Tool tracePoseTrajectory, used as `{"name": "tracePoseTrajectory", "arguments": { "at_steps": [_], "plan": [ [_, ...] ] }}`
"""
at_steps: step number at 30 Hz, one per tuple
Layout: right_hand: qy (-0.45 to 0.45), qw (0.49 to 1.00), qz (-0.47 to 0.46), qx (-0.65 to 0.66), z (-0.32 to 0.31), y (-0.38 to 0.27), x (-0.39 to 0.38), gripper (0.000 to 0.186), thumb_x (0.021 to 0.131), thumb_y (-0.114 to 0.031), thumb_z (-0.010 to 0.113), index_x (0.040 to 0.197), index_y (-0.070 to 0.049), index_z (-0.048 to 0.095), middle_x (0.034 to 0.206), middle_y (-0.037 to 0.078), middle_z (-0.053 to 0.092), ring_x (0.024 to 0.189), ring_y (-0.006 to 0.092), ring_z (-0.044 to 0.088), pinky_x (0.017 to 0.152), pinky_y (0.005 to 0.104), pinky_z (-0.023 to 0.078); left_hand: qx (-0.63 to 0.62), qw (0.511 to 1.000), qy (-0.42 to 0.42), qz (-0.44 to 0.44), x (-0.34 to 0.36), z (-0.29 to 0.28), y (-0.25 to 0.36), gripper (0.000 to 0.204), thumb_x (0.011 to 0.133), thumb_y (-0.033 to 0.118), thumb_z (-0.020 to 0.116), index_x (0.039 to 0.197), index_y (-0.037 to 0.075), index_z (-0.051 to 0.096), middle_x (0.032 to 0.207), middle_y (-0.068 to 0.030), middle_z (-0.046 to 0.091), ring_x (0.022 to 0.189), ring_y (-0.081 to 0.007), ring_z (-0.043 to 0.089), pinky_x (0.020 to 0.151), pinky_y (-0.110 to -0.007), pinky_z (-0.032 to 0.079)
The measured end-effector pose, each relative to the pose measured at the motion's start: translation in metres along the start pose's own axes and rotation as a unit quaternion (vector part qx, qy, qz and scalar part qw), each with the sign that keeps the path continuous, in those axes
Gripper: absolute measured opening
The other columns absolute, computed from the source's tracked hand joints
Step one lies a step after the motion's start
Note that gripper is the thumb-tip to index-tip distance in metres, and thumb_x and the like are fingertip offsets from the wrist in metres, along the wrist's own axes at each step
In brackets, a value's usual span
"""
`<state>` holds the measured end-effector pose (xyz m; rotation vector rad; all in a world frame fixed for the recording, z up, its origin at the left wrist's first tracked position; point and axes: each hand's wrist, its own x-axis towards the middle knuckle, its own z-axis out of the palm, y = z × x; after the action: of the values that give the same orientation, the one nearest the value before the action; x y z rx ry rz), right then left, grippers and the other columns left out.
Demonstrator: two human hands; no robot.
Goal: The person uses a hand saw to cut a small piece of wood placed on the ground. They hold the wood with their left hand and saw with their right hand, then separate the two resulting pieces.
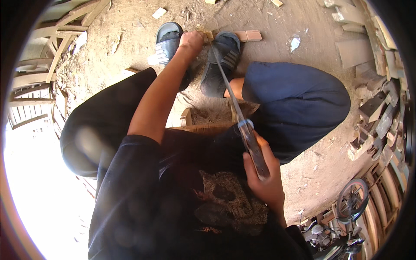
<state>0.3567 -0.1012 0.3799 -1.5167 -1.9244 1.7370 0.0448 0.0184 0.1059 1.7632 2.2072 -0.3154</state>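
Note:
My right hand (268,182) is wrapped round the dark, worn handle of a long thin-bladed tool (230,92), with a blue band where handle meets blade. The blade shows nearly edge-on, so whether it is a saw or a large knife I cannot tell. Its far end meets a light wooden piece (209,35) between my feet. Beside that point my left hand (192,41) is closed on the wooden piece, its fingers partly hidden. A reddish wooden strip (249,36) shows past the right slipper (225,52), whose sole appears to rest on the wood.
The left slipper (168,39) is close to my left hand. I sit on a low wooden seat (203,128) on a dirt floor with scattered offcuts (159,13). Wood scraps (381,108) are piled at right, near a motorcycle (333,238). Curved timber frames (56,47) stand at left.

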Motion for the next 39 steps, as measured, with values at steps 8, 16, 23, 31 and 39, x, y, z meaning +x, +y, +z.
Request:
{"name": "tracePoseTrajectory", "arguments": {
  "at_steps": [8,16,23,31,39],
  "plan": [
    [0.024,0.999,-0.01,0.036,0.002,0.009,-0.008,0.042,0.09,-0.003,0.058,0.131,0.002,0.048,0.106,0.022,0.066,0.107,0.0257,0.066,0.086,0.0313,0.048,0.0,1.0,-0.017,-0.009,0.001,-0.004,-0.002,0.019,0.084,0.011,0.058,0.1,0.006,0.066,0.1,-0.0151,0.07,0.097,-0.0297,0.069,0.082,-0.039,0.055],
    [0.008,1.0,0.0,0.01,0.003,0.009,0.013,0.048,0.089,-0.004,0.06,0.134,0.002,0.045,0.096,0.025,0.064,0.092,0.038,0.065,0.076,0.0365,0.051,-0.011,1.0,-0.001,0.01,0.004,0.008,-0.005,0.022,0.086,0.012,0.053,0.104,0.006,0.064,0.102,-0.0185,0.069,0.098,-0.0336,0.068,0.085,-0.042,0.054],
    [-0.048,0.997,0.041,0.036,-0.017,-0.029,-0.001,0.044,0.09,-0.003,0.06,0.132,0.004,0.047,0.107,0.025,0.065,0.104,0.0288,0.067,0.084,0.0311,0.049,-0.021,0.999,0.028,0.012,0.011,0.025,-0.02,0.022,0.083,0.013,0.055,0.102,0.006,0.065,0.1,-0.0182,0.069,0.095,-0.0337,0.068,0.084,-0.042,0.054],
    [0.044,0.998,-0.038,0.029,-0.018,0.005,-0.027,0.048,0.09,-0.006,0.061,0.135,0.004,0.047,0.098,0.021,0.069,0.085,0.023,0.071,0.072,0.0279,0.05,-0.033,0.999,0.019,0.008,0.009,0.015,-0.012,0.021,0.082,0.013,0.055,0.099,0.005,0.065,0.099,-0.0195,0.069,0.096,-0.0349,0.068,0.083,-0.043,0.054],
    [0.052,0.998,-0.039,0.025,-0.013,0.004,-0.014,0.047,0.09,-0.005,0.061,0.134,0.007,0.048,0.101,0.019,0.068,0.083,0.017,0.068,0.073,0.027,0.05,-0.035,0.999,0.02,0.007,0.005,0.004,-0.005,0.021,0.081,0.013,0.059,0.098,0.006,0.067,0.098,-0.0172,0.07,0.093,-0.0336,0.069,0.08,-0.042,0.055]
  ]
}}
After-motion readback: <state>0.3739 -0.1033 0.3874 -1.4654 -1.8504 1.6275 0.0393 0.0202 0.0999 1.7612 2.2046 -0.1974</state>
